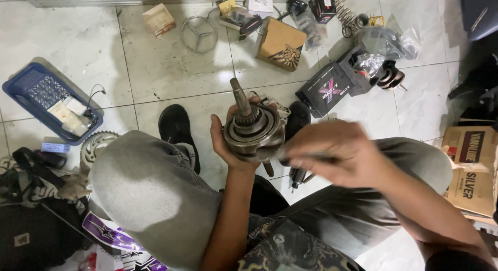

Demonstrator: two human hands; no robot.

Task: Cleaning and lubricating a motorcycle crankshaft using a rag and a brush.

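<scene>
held part: metal crankshaft assembly, round webs with a stepped shaft, centre of frame, up off the tiled floor above the knees
left hand: fingers wrapped round the rim of the webs from the left, gripping it
right hand: motion-blurred, right of centre, fingers closed on a thin dark tool whose tip sits at the lower right edge of the webs
progress: work looks mid-way; crankshaft out and in hand, tool at it, nothing fitted on the shaft; boxes and loose parts lie at upper frame
long axis: along the shaft, near upright, tilted slightly
pointing: tapered shaft end toward upper left of frame; a short stub shows below the webs
</scene>
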